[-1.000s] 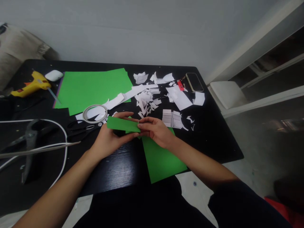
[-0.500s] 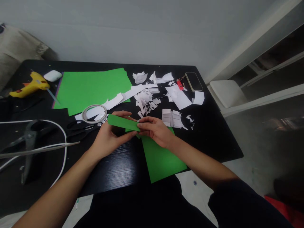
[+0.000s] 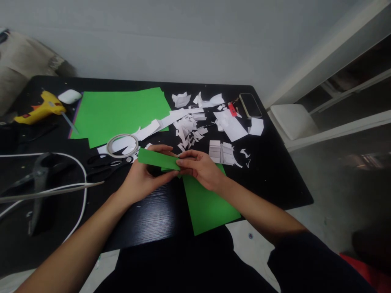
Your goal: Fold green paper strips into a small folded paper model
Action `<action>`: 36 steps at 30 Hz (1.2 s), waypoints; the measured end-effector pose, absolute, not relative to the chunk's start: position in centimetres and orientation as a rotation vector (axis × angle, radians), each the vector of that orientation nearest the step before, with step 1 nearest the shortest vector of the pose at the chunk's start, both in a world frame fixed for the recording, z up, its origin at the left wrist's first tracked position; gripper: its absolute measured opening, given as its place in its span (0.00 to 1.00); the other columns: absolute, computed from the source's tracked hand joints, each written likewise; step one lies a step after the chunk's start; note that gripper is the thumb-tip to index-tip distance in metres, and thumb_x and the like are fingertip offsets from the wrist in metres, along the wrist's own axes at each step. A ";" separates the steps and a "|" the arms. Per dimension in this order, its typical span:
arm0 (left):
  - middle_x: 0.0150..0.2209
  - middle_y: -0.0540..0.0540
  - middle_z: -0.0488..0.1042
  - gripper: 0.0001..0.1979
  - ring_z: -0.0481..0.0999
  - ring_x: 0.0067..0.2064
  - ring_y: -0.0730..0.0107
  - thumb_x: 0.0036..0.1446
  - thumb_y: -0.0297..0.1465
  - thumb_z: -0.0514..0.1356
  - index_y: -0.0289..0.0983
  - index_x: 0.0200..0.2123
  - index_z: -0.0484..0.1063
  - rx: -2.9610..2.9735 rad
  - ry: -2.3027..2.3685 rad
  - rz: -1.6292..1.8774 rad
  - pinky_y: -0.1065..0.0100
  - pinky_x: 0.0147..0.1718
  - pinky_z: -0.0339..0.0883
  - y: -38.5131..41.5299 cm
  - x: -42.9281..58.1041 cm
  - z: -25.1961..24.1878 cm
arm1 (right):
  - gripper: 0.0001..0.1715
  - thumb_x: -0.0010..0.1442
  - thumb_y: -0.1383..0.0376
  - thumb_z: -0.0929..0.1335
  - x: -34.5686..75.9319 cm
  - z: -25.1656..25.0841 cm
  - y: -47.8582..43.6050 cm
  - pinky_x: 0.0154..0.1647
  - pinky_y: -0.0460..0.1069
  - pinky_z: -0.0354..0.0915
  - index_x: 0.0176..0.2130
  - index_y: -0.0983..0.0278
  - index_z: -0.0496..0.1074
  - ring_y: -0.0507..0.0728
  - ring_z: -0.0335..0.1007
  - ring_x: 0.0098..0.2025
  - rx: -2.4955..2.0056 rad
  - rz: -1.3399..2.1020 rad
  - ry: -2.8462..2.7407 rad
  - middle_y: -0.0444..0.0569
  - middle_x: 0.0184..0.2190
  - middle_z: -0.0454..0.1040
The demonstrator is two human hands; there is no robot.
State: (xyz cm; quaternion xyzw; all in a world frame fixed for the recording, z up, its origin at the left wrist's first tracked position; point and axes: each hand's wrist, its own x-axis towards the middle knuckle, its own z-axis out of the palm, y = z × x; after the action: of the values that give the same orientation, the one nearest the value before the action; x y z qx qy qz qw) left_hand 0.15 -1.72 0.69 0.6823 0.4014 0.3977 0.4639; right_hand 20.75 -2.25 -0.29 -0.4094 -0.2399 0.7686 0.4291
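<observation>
A narrow folded strip of green paper point(image 3: 157, 158) is held just above the table between both hands. My left hand point(image 3: 142, 177) grips it from the left, thumb below and fingers behind. At the strip's right end, my right hand point(image 3: 200, 167) pinches it between thumb and fingers. Part of the strip's underside and the left fingertips are hidden. Below my right hand lies a green sheet point(image 3: 210, 203), reaching over the table's front edge. Scissors point(image 3: 111, 162) and a roll of tape point(image 3: 136, 142) rest just left of my left hand.
Larger green sheets point(image 3: 119, 112) lie at the back left beside a yellow glue gun point(image 3: 45, 109) and a white case point(image 3: 70, 97). White paper scraps point(image 3: 187, 126) cover the middle. A phone point(image 3: 250, 105) and red lighter point(image 3: 232, 109) are back right. Pliers point(image 3: 39, 183) and white cable point(image 3: 84, 191) are at left.
Hardly anything differs. Both hands keep the same hold on the green strip, and the whole view has shifted very slightly.
</observation>
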 end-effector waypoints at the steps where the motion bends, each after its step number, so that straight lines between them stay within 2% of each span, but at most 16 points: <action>1: 0.49 0.41 0.80 0.29 0.82 0.49 0.57 0.53 0.32 0.74 0.40 0.57 0.70 1.681 0.989 0.977 0.54 0.51 0.77 -1.7 0.2 0.7 | 0.21 0.44 0.65 0.84 20.7 -0.3 -2.3 0.36 0.47 0.78 0.35 0.64 0.77 0.51 0.79 0.31 -1.021 1.910 -0.610 0.43 0.31 0.81; 21: 0.46 0.45 0.80 0.34 0.83 0.45 0.62 0.51 0.28 0.75 0.41 0.58 0.66 1.762 0.913 1.097 0.61 0.44 0.79 -2.3 0.7 0.7 | 0.23 0.44 0.64 0.84 20.4 -0.2 -2.6 0.39 0.48 0.79 0.37 0.63 0.76 0.52 0.81 0.34 -0.964 2.004 -0.648 0.42 0.30 0.82; 26: 0.46 0.45 0.80 0.34 0.83 0.44 0.62 0.51 0.29 0.75 0.42 0.59 0.65 1.755 0.881 1.094 0.62 0.42 0.79 -2.3 0.7 0.7 | 0.24 0.44 0.65 0.84 20.5 0.0 -2.5 0.36 0.46 0.78 0.38 0.64 0.75 0.51 0.80 0.32 -0.966 2.042 -0.641 0.41 0.30 0.81; 32: 0.51 0.43 0.78 0.39 0.80 0.52 0.59 0.51 0.31 0.76 0.42 0.63 0.64 1.713 0.898 1.020 0.59 0.52 0.75 -2.0 0.2 0.8 | 0.23 0.44 0.65 0.84 20.7 0.0 -2.3 0.35 0.46 0.78 0.37 0.64 0.75 0.51 0.80 0.31 -0.992 1.984 -0.611 0.42 0.30 0.82; 36: 0.49 0.44 0.78 0.28 0.80 0.47 0.61 0.58 0.37 0.70 0.40 0.60 0.69 1.476 0.933 1.000 0.61 0.49 0.74 -1.6 -0.5 1.2 | 0.26 0.42 0.64 0.85 20.8 0.0 -2.1 0.34 0.47 0.79 0.36 0.63 0.74 0.52 0.80 0.30 -1.024 1.857 -0.617 0.41 0.28 0.81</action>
State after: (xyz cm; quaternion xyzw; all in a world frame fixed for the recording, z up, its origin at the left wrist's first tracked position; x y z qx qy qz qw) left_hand -0.47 -1.65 1.15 0.6198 0.3915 0.4199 0.5351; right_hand 20.77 -2.08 -0.02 -0.4142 -0.2495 0.7508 0.4499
